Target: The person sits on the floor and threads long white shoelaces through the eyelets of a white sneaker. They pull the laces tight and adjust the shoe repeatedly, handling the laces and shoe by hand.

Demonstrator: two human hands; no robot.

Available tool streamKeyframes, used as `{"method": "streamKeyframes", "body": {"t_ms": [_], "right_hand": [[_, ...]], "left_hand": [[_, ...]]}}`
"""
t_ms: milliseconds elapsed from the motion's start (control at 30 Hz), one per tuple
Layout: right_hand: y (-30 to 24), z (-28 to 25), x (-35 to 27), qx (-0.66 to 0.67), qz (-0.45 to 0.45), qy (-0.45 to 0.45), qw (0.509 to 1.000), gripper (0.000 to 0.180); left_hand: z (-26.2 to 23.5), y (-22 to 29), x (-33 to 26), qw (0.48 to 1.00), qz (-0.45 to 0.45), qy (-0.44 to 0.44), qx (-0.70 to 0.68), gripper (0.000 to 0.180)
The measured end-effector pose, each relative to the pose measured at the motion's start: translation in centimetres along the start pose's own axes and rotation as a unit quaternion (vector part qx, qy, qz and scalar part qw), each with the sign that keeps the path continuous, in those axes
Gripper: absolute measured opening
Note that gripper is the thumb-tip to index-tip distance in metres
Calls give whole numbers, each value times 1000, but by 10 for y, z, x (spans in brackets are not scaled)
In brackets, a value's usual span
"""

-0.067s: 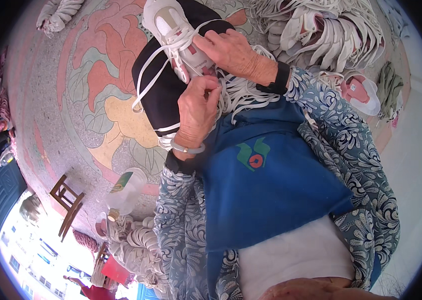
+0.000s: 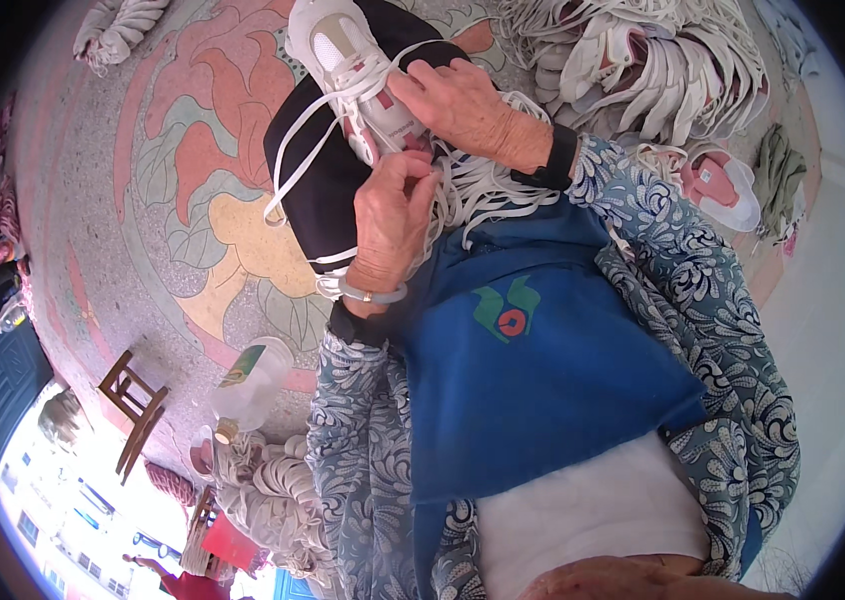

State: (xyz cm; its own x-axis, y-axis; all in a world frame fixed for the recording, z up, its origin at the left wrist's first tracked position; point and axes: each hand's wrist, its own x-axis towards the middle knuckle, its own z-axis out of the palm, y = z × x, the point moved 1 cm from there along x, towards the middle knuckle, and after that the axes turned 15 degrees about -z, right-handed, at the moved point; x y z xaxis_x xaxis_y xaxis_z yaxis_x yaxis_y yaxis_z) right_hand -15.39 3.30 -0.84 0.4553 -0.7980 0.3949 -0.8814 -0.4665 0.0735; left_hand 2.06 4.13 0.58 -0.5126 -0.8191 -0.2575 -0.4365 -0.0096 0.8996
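While the white shoe lies across the black fabric on the lap, apparently toe outward, it is attended by both hands, and lacing appears to be the step in hand. The right hand is placed at the shoe's right side, with thumb and forefinger brought close to the lace; whether the lace is caught in that grip cannot be told. At the collar, the fingertips of the left hand are drawn in narrow, but whether anything is pinched there cannot be made out.

For a neat result, the shoe should be steadied by 1 hand while the lace is drawn by the other. Both ends, all 2, would best be pulled evenly, and any twist flattened before tightening. The loose loop at the shoe's left should be kept clear of the bundle of laces near the apron, since strands could easily be tangled
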Motion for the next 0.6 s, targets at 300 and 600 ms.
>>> {"method": "streamKeyframes", "body": {"t_ms": [300,600], "right_hand": [[3,-3,10,-63,-26,6,998,17],[10,-15,23,-82,-102,14,991,9]], "left_hand": [[-11,-17,7,992,-47,-4,-118,10],[-34,9,31,991,10,114,70,13]]}}
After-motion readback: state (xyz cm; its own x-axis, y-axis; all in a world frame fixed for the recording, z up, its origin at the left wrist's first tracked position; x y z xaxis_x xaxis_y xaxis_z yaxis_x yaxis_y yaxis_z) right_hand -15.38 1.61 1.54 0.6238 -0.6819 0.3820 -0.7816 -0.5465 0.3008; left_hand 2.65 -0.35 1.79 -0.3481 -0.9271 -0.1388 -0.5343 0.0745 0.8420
